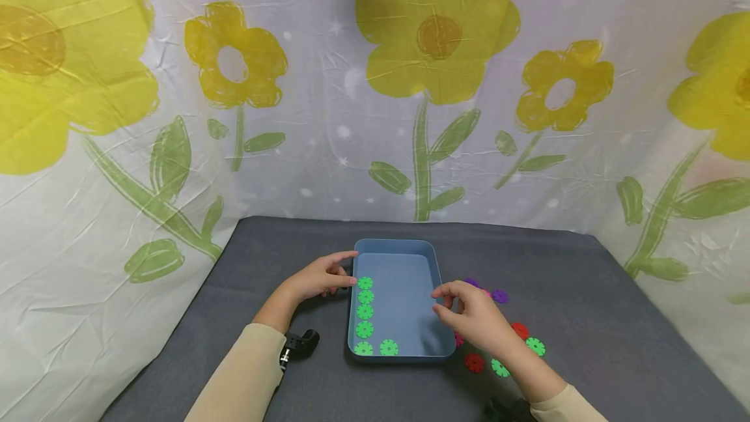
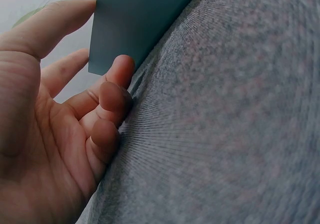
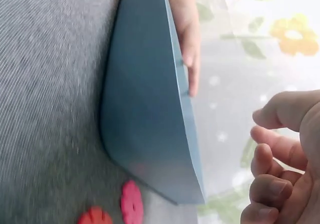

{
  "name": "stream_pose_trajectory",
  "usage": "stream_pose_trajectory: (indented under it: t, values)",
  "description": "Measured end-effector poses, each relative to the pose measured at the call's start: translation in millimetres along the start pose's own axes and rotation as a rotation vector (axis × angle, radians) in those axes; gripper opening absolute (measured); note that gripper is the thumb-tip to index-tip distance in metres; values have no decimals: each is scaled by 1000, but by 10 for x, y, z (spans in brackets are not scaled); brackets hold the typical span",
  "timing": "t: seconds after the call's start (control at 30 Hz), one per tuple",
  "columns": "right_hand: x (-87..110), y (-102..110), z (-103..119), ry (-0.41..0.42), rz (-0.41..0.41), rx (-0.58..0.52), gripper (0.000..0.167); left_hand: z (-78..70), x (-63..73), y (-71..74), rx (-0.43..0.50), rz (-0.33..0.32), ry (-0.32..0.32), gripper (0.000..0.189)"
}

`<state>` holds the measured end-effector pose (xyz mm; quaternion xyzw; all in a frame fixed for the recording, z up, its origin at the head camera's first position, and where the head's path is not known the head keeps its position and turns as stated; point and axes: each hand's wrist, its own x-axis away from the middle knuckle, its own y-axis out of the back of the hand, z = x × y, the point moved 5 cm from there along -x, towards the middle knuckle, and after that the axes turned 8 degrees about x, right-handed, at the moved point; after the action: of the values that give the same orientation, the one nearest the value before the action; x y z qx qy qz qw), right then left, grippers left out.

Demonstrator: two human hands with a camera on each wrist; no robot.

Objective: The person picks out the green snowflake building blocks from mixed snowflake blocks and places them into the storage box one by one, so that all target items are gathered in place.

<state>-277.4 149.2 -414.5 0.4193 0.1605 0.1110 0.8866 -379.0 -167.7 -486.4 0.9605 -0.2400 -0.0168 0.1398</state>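
Note:
A shallow blue tray (image 1: 404,305) lies on the dark cloth. Inside it, several green notched discs (image 1: 364,311) form a column along the left wall, and one more green disc (image 1: 389,348) lies at the near edge. My left hand (image 1: 319,277) rests its index finger and thumb on the tray's left rim. In the left wrist view its other fingertips (image 2: 115,96) bend loosely beside the tray's outer wall. My right hand (image 1: 471,311) hovers by the right rim, fingers loosely bent, with a gap between thumb and index finger and nothing held there.
Right of the tray lie loose discs, among them a red disc (image 1: 474,363), a green disc (image 1: 535,346) and a purple disc (image 1: 500,295); my right hand and forearm partly cover this group. A flower-printed curtain (image 1: 328,116) hangs behind the cloth-covered table (image 1: 562,279).

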Motion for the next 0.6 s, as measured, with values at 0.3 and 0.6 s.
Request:
stream_pose_trajectory:
  t: [0.3,0.6]
  values:
    - [109,240,-304,-111,-98,53,20,15,-3,8,-4,-12,2,75]
    - [205,350,-690,-245,-78,127,32,-3,-3,-6,-12,-21,11,74]
